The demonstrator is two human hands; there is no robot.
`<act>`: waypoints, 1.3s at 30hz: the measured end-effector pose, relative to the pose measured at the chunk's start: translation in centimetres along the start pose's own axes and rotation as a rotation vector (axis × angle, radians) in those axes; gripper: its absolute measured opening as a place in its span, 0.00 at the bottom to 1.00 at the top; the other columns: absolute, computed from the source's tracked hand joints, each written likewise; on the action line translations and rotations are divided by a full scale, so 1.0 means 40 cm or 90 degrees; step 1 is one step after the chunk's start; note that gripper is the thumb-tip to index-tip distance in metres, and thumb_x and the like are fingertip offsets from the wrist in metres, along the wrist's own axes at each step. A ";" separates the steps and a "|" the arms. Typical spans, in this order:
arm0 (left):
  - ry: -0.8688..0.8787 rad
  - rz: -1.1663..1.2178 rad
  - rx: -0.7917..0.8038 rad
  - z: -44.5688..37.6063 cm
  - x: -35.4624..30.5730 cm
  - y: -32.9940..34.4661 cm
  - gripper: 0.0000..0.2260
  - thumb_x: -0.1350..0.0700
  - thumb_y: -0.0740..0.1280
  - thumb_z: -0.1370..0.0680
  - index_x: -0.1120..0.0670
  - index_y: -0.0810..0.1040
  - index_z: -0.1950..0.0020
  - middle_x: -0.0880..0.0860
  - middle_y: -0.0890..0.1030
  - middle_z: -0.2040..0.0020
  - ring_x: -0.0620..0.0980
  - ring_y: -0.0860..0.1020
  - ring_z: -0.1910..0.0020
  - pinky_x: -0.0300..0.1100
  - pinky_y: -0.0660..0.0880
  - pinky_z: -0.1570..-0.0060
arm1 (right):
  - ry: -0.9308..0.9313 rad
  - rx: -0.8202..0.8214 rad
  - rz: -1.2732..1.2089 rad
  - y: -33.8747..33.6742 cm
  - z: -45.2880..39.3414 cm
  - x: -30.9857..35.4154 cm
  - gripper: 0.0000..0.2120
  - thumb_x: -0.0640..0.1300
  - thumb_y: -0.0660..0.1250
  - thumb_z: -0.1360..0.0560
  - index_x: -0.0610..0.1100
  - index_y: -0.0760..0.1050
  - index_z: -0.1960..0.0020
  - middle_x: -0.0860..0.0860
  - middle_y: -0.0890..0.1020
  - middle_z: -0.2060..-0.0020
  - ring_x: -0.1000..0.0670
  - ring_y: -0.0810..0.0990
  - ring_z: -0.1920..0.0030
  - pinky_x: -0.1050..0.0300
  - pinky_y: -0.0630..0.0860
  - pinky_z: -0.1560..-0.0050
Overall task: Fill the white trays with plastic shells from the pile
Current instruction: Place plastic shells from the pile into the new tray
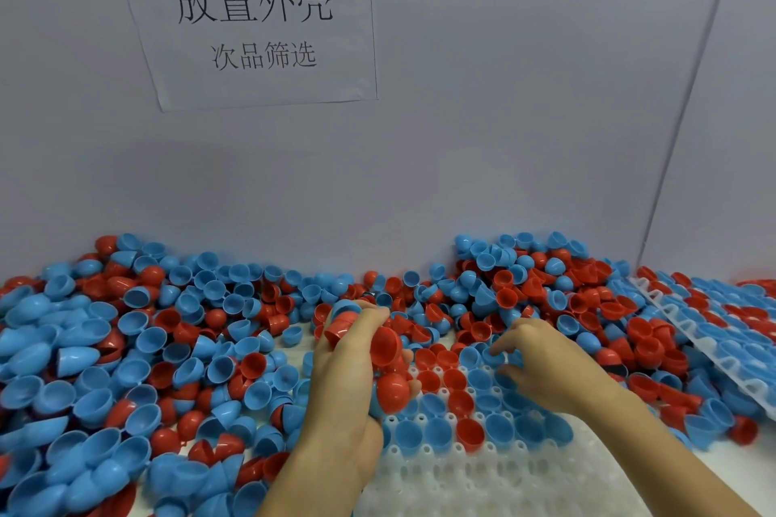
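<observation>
Grey partition walls close off the back of the bench, with a paper sign (256, 19) taped up on the left. Below it, the pile (126, 357) of red and blue plastic shells spreads across the whole worktop and banks up against the wall.

I see my left hand (357, 382) curled round a clutch of red shells (384, 365), held just above the near white tray (483, 470). My right hand (541, 365) hovers over the tray's far rows, fingers loosely bent, thumb and forefinger close to a blue shell (493, 357); whether they actually pinch it I cannot tell. The tray's upper rows already hold shells sitting mouth-up, while the nearer pockets are bare. A second tray (672, 306) leans at the right, partly buried and mostly filled.

I judge these shells to be very light, thin-walled and smooth, so they would skid and nest into each other easily. Squeezing hard could deform a rim. The best hold looks like a gentle pinch across the open rim, or thumb inside and finger on the dome, letting each one drop mouth-up into a pocket.
</observation>
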State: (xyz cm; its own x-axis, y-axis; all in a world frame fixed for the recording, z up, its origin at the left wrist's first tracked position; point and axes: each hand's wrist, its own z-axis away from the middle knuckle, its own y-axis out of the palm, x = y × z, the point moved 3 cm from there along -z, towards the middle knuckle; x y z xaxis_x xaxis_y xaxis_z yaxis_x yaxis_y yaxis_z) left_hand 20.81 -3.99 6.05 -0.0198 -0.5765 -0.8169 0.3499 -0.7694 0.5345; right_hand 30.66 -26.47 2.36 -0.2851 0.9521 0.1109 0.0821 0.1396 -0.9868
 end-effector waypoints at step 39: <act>-0.050 0.027 0.023 -0.008 0.004 -0.006 0.17 0.53 0.74 0.26 0.53 0.78 0.39 0.60 0.82 0.54 0.54 0.82 0.63 0.42 0.76 0.74 | -0.047 -0.053 0.038 -0.019 0.000 0.086 0.16 0.51 0.67 0.20 0.52 0.78 0.33 0.56 0.73 0.44 0.55 0.70 0.42 0.61 0.75 0.46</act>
State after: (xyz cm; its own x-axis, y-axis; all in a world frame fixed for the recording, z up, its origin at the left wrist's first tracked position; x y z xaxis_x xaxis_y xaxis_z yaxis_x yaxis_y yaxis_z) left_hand 21.02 -3.80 5.71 -0.0801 -0.6278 -0.7742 0.3180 -0.7522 0.5771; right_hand 29.61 -23.32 3.48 -0.3461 0.9373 0.0401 0.1792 0.1080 -0.9779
